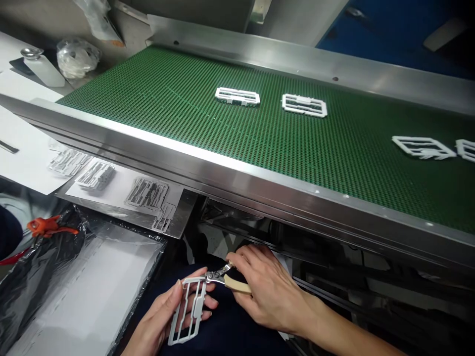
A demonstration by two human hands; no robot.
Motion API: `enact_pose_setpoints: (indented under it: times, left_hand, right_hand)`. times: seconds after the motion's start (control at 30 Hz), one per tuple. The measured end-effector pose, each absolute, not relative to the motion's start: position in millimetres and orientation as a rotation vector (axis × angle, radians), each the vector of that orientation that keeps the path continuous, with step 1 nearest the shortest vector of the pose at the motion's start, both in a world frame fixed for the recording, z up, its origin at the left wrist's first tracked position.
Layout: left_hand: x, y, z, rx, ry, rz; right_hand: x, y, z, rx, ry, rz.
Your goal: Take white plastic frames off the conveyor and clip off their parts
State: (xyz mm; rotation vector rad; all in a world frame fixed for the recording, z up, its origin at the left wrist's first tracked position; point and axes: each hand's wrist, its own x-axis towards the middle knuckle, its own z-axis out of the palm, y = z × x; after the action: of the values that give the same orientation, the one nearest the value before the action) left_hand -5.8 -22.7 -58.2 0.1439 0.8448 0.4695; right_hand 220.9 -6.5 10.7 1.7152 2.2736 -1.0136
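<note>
My left hand (163,311) grips a white slotted plastic frame (188,311) by its left edge, with fingers showing behind its openings. Wrapped round the cream-coloured handles of a pair of nippers (237,285) is my right hand (265,284). The metal jaws of the nippers meet the frame's upper right corner. Whether they are closed on the plastic I cannot tell. Both hands are low in the view, in front of the conveyor and above dark blue clothing.
A green conveyor belt (178,118) with a metal side rail (222,165) carries several similar frames (304,105). Stacked frames (148,193) lie on a board at left. Below are a plastic-lined box (100,282) and an orange-handled tool (46,226). A pump bottle (44,67) stands behind.
</note>
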Motion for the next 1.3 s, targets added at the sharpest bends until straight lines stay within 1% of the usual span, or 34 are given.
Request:
enact_pose_setpoints:
  times: [0.27,0.53,0.73,0.93,1.3]
  left_hand:
    - [0.4,-3.5,-25.1,0.187,0.9,0.394]
    - [2.7,-3.6,-21.2,0.148,0.928,0.421]
    - [4.5,-5.1,-18.7,0.053,0.915,0.424]
    - [7.8,-7.9,-20.0,-0.006,0.893,0.462]
    - [11.6,-6.5,-13.3,-0.089,0.924,0.444]
  right_hand:
    - [223.9,1.8,15.1,1.666,2.293,-0.922]
    - [225.8,7.0,13.9,1.559,2.352,-0.746]
    - [227.0,4.0,3.7,1.627,2.349,-0.871]
    - [221.0,-3.4,6.7,1.75,2.295,-0.949]
    - [217.9,-7.8,-3.8,1.694,2.461,-0.563]
